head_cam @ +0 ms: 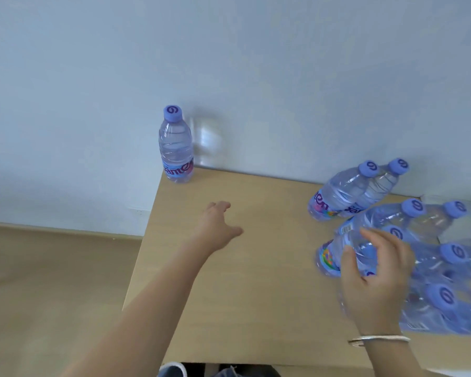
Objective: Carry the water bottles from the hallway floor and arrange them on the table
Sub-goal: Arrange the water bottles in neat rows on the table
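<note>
Standing alone at the desk's [229, 295] far-left corner, one full water bottle [176, 145] looks heavy, its thin walls best gripped mid-body. The left hand [218, 227] hovers spread and empty over the desk. The right hand [375, 278] seemingly wraps a blurred bottle [335, 254] among the clustered bottles [430, 268].

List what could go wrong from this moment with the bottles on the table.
1. The lone bottle stands at the far left corner of the table, close to the edge; a nudge from the open left hand could send it to the floor.
2. The right hand grips one bottle within the tight cluster; pulling it out may topple its neighbours.
3. The two bottles by the wall could be knocked by that move.
</note>
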`<action>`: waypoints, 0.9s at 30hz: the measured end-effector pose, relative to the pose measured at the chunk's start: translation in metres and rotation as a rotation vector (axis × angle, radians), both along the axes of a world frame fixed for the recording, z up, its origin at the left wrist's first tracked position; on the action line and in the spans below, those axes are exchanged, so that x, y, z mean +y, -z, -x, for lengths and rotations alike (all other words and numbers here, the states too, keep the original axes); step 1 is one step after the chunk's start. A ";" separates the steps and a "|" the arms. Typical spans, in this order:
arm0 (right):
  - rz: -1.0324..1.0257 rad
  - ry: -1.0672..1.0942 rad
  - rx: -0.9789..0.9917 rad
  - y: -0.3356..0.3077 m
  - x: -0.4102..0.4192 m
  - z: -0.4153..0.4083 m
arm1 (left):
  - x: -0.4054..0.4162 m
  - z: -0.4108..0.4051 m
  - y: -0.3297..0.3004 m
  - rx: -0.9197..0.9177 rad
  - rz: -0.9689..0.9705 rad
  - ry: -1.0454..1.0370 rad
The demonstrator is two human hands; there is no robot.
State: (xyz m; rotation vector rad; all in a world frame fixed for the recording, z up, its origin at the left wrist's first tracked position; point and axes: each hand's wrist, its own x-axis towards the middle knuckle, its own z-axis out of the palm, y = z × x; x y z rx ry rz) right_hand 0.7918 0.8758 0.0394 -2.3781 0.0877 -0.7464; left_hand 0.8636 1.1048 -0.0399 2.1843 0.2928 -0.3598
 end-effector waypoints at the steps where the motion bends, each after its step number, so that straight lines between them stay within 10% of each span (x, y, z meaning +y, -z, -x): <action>1: 0.048 0.040 -0.028 0.001 -0.008 0.004 | -0.010 0.006 -0.002 -0.011 -0.002 0.050; 18: -0.353 0.258 0.188 0.024 -0.033 -0.030 | -0.089 0.053 -0.030 0.011 0.089 0.397; 27: -0.521 -0.122 0.221 -0.029 -0.027 -0.040 | -0.062 0.055 -0.041 0.044 0.347 0.167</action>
